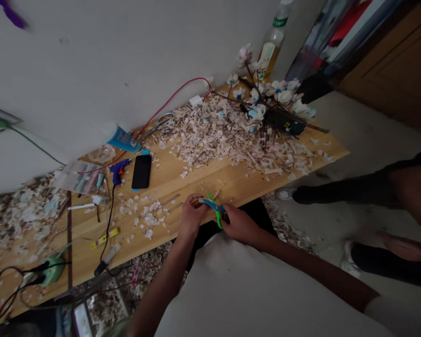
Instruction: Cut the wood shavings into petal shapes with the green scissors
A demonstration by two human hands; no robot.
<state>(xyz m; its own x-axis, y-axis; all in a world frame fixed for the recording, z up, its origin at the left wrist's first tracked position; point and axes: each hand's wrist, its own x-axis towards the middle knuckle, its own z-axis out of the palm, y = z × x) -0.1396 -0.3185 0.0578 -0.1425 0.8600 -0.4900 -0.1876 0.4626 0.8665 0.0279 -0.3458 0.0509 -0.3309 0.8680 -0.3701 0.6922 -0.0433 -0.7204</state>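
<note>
My right hand [236, 223] is closed around the handles of a pair of green and blue scissors [215, 208] at the table's front edge. The scissor blades are spread apart and reach toward my left hand [192, 214]. Thumb and fingers of that left hand are pinched together beside the blades; what they hold is too small to make out. Small pale scraps [150, 214] lie on the wooden table [175, 180] left of my hands. Beyond them rests a black phone [141, 172].
A heap of pale shavings [214, 131] covers the back, beside branches with white blossoms [284, 96] and a bottle [272, 44]. On the left are a blue glue gun [119, 171], a blue cup [124, 139], a yellow cutter [105, 238] and cables. Another person's legs [340, 187] are at right.
</note>
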